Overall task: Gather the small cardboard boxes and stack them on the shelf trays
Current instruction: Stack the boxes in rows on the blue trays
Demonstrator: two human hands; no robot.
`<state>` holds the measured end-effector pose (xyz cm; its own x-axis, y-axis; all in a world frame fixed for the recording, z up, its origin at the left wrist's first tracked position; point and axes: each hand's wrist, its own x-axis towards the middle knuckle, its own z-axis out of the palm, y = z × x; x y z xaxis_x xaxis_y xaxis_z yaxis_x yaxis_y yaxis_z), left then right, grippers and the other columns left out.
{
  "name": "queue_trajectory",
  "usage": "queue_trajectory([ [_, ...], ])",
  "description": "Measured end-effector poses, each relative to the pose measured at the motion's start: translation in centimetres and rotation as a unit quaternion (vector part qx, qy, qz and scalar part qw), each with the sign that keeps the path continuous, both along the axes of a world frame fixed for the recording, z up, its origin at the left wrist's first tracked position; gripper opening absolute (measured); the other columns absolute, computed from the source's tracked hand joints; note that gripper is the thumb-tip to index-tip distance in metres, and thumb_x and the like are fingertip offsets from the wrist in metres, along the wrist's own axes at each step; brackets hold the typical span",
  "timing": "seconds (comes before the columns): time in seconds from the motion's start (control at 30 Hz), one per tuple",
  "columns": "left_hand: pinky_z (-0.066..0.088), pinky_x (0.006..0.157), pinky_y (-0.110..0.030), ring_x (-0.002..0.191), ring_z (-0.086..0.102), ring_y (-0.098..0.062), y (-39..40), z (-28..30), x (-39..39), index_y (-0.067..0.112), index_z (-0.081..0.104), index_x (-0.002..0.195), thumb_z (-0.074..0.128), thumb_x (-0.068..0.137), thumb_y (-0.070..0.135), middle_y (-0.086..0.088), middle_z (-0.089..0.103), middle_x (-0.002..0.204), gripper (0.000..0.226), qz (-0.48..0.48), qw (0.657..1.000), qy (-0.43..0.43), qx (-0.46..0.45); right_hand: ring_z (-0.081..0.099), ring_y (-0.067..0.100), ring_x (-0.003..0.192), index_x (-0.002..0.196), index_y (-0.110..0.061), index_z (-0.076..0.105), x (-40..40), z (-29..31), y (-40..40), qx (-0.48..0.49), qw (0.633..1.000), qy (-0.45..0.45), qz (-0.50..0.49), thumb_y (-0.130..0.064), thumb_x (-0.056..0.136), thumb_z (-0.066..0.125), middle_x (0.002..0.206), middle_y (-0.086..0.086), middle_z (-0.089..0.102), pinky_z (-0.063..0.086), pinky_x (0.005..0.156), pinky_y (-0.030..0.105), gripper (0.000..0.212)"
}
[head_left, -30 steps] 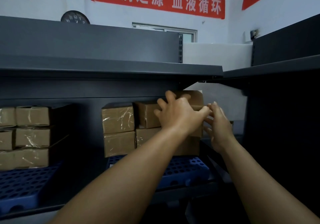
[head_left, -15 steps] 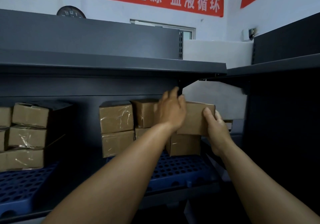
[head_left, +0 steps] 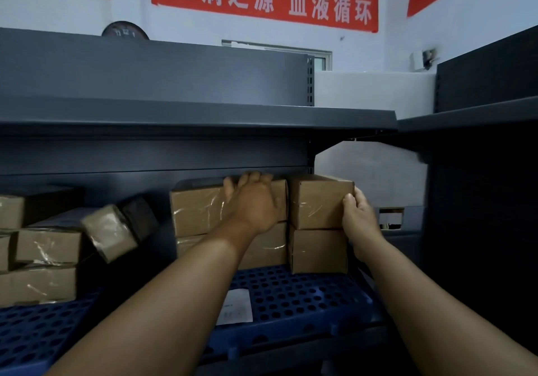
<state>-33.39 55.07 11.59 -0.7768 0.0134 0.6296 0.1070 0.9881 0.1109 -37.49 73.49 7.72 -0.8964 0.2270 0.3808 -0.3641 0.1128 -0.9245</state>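
Small taped cardboard boxes stand in stacks on a blue perforated tray point(head_left: 300, 297) on the dark shelf. My right hand point(head_left: 359, 218) grips the right side of the top right box point(head_left: 317, 201), thumb on its front; it sits on a lower box point(head_left: 317, 250). My left hand point(head_left: 254, 201) presses on the front of the neighbouring top box point(head_left: 198, 209), fingers reaching over its top edge. To the left, one box point(head_left: 109, 236) is tilted and blurred beside more stacked boxes point(head_left: 46, 244) on another blue tray point(head_left: 40, 329).
The shelf above point(head_left: 203, 122) hangs low over the stacks. A white paper slip point(head_left: 236, 307) lies on the front of the right tray. A dark shelf unit point(head_left: 480, 201) closes in on the right. Red banners and a clock hang on the far wall.
The box held a second ago has come down onto the right stack. My left hand shifted left onto the neighbouring box. A box at the left has tipped over.
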Motion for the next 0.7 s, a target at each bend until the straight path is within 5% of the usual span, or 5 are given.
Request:
queue_trajectory([
  [0.17, 0.002, 0.114, -0.055, 0.147, -0.004, -0.031, -3.9, -0.4, 1.0, 0.022, 0.02, 0.149, 0.055, 0.087, 0.042, -0.009, 0.009, 0.158, 0.074, 0.076, 0.992, 0.092, 0.038, 0.047, 0.02, 0.099, 0.144, -0.028, 0.031, -1.8, 0.1, -1.1, 0.018, 1.0, -0.02, 0.007, -0.032, 0.102, 0.024, 0.117, 0.005, 0.05, 0.038, 0.083, 0.036, 0.043],
  [0.33, 0.008, 0.113, -0.058, 0.146, 0.001, -0.036, -8.0, -1.8, 1.6, 0.026, 0.005, 0.15, 0.072, 0.071, 0.055, -0.017, 0.0, 0.158, 0.107, 0.146, 0.951, 0.044, 0.268, 0.047, 0.02, 0.102, 0.147, -0.026, 0.027, -2.8, -0.2, -1.7, 0.008, 0.999, -0.029, 0.027, -0.034, 0.101, 0.03, 0.121, 0.003, 0.047, 0.038, 0.083, 0.036, 0.046],
  [0.5, 0.036, 0.106, -0.054, 0.133, 0.035, -0.038, -10.8, -4.0, 0.7, 0.018, 0.011, 0.147, 0.086, 0.061, 0.04, -0.016, 0.028, 0.147, 0.116, 0.028, 0.869, 0.038, 0.493, 0.049, 0.02, 0.099, 0.144, -0.026, 0.028, -3.2, -0.5, -2.1, -0.001, 0.999, -0.029, 0.04, -0.04, 0.1, 0.033, 0.118, 0.003, 0.05, 0.039, 0.081, 0.037, 0.047],
  [0.7, 0.046, 0.098, -0.048, 0.12, 0.049, -0.03, -11.3, -5.2, -0.8, 0.015, 0.026, 0.134, 0.086, 0.062, 0.017, -0.012, 0.046, 0.131, 0.094, -0.026, 0.844, 0.045, 0.533, 0.053, 0.023, 0.102, 0.141, -0.022, 0.032, -4.6, -0.7, -2.9, -0.021, 0.997, -0.036, 0.057, -0.039, 0.097, 0.042, 0.124, 0.008, 0.053, 0.044, 0.081, 0.04, 0.048],
])
